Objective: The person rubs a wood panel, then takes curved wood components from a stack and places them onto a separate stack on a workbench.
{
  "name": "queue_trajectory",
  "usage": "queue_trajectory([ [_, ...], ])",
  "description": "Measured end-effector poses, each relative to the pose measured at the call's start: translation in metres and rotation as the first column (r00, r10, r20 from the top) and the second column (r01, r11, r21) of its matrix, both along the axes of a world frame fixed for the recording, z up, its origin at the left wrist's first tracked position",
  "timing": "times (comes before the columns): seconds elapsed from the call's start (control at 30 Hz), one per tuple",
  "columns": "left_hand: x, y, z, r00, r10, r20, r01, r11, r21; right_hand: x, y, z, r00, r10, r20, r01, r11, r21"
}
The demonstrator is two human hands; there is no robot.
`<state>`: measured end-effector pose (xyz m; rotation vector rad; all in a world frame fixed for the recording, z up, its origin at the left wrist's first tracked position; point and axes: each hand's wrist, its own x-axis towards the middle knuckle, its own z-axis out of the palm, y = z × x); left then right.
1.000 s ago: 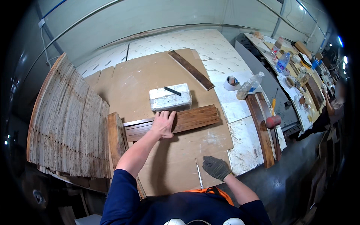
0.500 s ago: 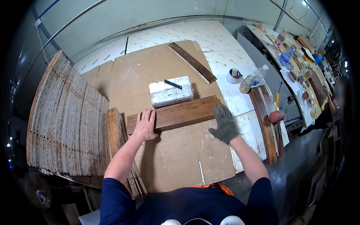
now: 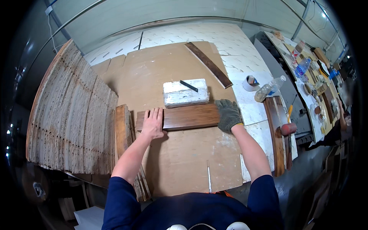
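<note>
A dark brown wooden plank (image 3: 190,116) lies crosswise on the cardboard in front of me; it may be the top of a small stack. My left hand (image 3: 153,123), bare, grips its left end, fingers over the top and thumb at the near edge. In a grey work glove, my right hand (image 3: 229,115) is closed round the right end. Just behind the plank sits a white wrapped block (image 3: 185,96) with a small black flat strip (image 3: 189,86) on top. Farther back, a narrow dark board (image 3: 209,64) lies at a slant.
Many boards stand on edge in a tall row (image 3: 73,115) at the left, with shorter planks (image 3: 122,130) beside them. On the right are plastic bottles (image 3: 270,89), a white cup (image 3: 250,83), brown boards (image 3: 274,134) and a red mallet head (image 3: 288,128). Another person works beyond, at a cluttered table (image 3: 306,94).
My right hand has closed in from spread fingers onto the plank's right end. The plank's slant has lessened, and its top now looks even where lengthwise steps showed. The whole view has shifted slightly.
</note>
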<state>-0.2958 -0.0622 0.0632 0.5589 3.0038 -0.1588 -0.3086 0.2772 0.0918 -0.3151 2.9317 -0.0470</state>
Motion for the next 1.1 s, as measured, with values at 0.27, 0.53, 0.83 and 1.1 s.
queue_trajectory([
  [0.27, 0.029, -0.021, 0.012, 0.911, 0.406, -0.067, -0.324, 0.808, 0.492, 0.022, 0.033, -0.034, 0.946, -0.173, -0.274, 0.093, 0.955, -0.282],
  [0.53, 0.023, -0.058, -0.014, 0.711, 0.437, 0.552, -0.558, -0.128, 0.820, 0.018, 0.070, -0.092, 0.950, -0.310, -0.035, 0.185, 0.650, -0.737],
  [0.83, 0.017, -0.050, -0.019, 0.765, 0.286, 0.577, -0.522, -0.249, 0.816, 0.014, 0.070, -0.096, 0.951, -0.303, -0.053, 0.183, 0.696, -0.694],
  [1.1, 0.012, -0.056, -0.025, 0.778, 0.250, 0.576, -0.520, -0.257, 0.814, 0.009, 0.076, -0.092, 0.963, -0.268, 0.016, 0.189, 0.636, -0.748],
])
